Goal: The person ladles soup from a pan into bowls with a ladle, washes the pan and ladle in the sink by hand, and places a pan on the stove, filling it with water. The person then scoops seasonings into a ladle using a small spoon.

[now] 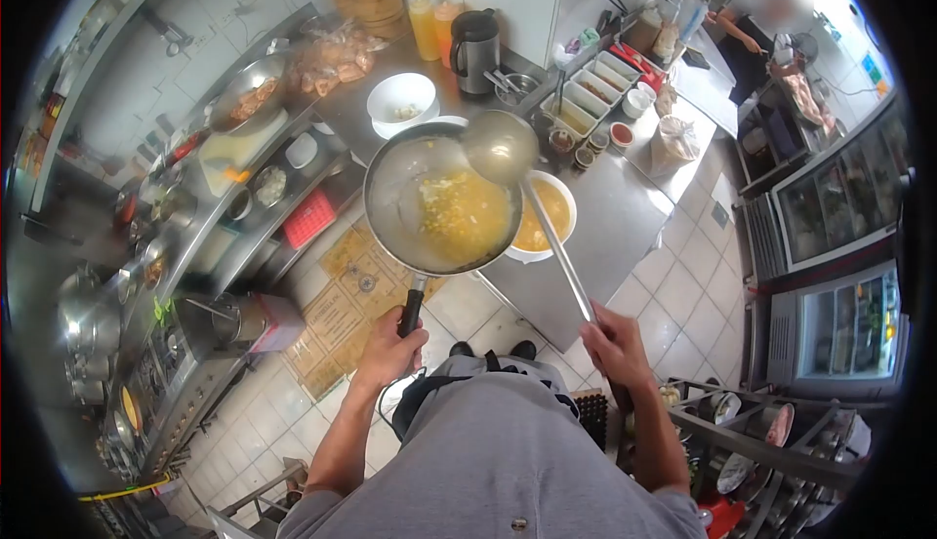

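My left hand (393, 352) is wrapped round the black handle of a frying pan (398, 209), held up over the edge of the steel counter. Yellow soup with small bits (466, 215) pools on the pan's right side. In my right hand (617, 344) is the long metal handle of a ladle (501, 147), whose bowl overlaps the pan's upper right rim from my viewpoint. Just right of the pan, partly hidden by it and the ladle, a white bowl (572, 209) holds orange-yellow soup. Behind the pan, another white bowl (402, 98) has pale bits in it.
Beyond the pan stand a steel jug (475, 49) and squeeze bottles (424, 29). Condiment containers (589, 93) and small jars line the counter (625, 237) at right. A flattened cardboard sheet (348, 305) lies on the tiled floor. Another person (752, 32) works at the far right.
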`<state>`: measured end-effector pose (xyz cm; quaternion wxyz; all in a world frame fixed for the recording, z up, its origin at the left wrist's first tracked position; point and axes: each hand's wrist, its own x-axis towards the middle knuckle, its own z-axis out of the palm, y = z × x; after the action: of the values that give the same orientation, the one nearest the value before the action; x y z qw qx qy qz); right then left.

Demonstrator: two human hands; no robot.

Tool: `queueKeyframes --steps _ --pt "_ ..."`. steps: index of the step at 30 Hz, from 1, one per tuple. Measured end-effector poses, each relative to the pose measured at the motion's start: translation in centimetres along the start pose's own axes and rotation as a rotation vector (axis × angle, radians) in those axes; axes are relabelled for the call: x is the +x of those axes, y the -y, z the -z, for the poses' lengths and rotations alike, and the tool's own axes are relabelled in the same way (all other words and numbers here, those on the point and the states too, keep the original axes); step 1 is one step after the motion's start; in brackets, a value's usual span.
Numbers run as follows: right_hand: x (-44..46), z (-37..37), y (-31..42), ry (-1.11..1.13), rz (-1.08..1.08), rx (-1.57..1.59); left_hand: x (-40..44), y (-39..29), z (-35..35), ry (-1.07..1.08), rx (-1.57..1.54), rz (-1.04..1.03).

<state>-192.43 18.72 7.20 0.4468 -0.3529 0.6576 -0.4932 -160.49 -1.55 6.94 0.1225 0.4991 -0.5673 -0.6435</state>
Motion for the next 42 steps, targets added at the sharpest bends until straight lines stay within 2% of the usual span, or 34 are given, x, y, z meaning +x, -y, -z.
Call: queueKeyframes --steps 1,2,4,5,7,11,13,15,17,20,21,23,27,28,29,31,32,34,35,37,42 --pt "1.4 -0.1 -0.5 0.024 0.119 -0.24 -0.1 0.0 0.0 0.0 -0.002 0.004" --pt "2.5 -0.5 -0.4 0.025 0.116 -0.243 -0.2 0.0 0.0 0.003 0.008 0.0" --pt "4.3 -1.5 0.3 -0.062 0.187 -0.595 -0.2 0.0 0.0 0.008 0.006 -0.007" --pt "4.0 -1.1 0.2 -0.058 0.19 -0.606 -0.3 0.1 0.0 0.01 0.029 -0.008" --pt "2.7 -0.1 -0.6 0.089 0.174 -0.625 -0.3 0.3 0.2 -0.006 0.039 -0.011" --pt "2.1 0.2 -0.1 0.144 0.217 -0.557 -1.0 0.5 0.8 0.019 0.023 -0.002" --pt "4.7 -1.0 1.5 0.066 0.07 -0.685 -1.2 0.4 0.8 0.016 0.028 -0.004" --pt "4.8 -1.3 0.3 0.065 0.146 -0.674 -1.5 0.4 1.0 -0.027 0.072 0.0" --pt "2.9 -0.4 0.2 0.199 0.31 -0.64 -1.6 0.3 1.3 -0.038 0.075 0.01" --pt "1.5 0.5 1.4 0.239 0.228 -0.602 -1.8 1.5 1.6 -0.074 0.045 0.021" --pt "2.0 0.1 1.3 0.243 0.225 -0.598 -1.9 2.0 1.7 -0.089 0.023 0.008" --pt "3.9 -0.6 1.8 0.113 0.177 -0.714 -2.1 2.4 1.8 -0.104 0.022 0.007" --pt "2.8 -2.2 0.8 0.107 0.227 -0.611 -2.9 1.7 1.5 -0.208 0.124 0.02" --pt "1.8 -3.0 0.5 0.141 0.195 -0.491 -2.7 2.2 1.5 -0.213 0.117 0.022" --pt "0.8 -3.4 0.6 0.268 0.073 -0.456 -2.3 2.9 1.5 -0.242 0.168 0.016" --pt "-0.8 -5.6 3.8 0.368 -0.376 -0.05 -2.3 3.3 1.5 -0.276 0.213 0.018" --pt "-1.0 -6.4 4.7 0.374 -0.382 -0.051 -2.6 3.0 1.5 -0.289 0.251 0.026" --pt "-0.7 -7.6 6.0 0.422 -0.632 0.391 -3.1 3.2 1.8 -0.311 0.293 0.042" --pt "-0.7 -7.9 6.3 0.433 -0.635 0.396 -3.3 3.4 2.1 -0.292 0.297 0.038" --pt "-0.4 -8.5 6.9 0.5 -0.696 0.624 -3.9 3.3 2.7 -0.283 0.313 0.027" --pt "-0.6 -9.0 7.3 0.504 -0.656 0.626 -5.7 4.2 3.3 -0.085 0.021 0.079"
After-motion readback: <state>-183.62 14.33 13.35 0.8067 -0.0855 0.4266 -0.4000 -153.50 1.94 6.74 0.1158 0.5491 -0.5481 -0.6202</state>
